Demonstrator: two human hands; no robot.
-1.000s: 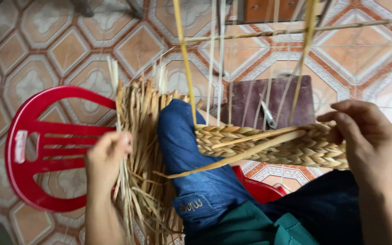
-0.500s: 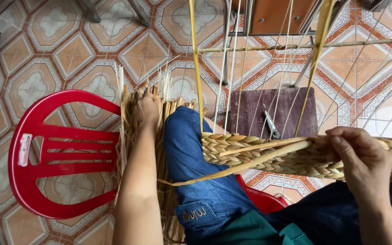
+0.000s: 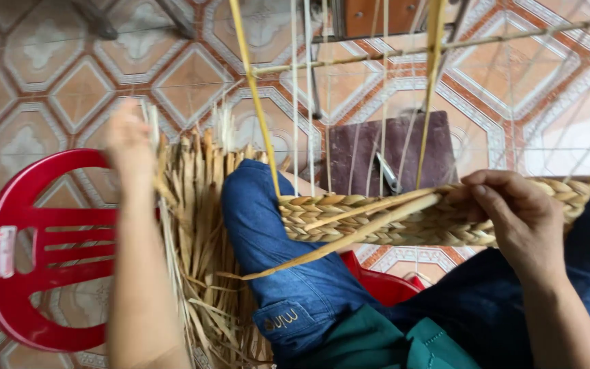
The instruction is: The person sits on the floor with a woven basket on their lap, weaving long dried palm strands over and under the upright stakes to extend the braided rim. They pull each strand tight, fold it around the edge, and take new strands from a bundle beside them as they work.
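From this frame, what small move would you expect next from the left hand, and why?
Probably closing on one dried strand and drawing it free. The left hand, blurred, sits at the top of the loose straw bundle, while the right hand pins the braided edge, where one strand end trails loose.

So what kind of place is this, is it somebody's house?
Probably a home or small workshop where someone weaves by hand. The floor is patterned tile, a red plastic chair holds a bundle of dried straw, and a braided straw band hangs on strings.
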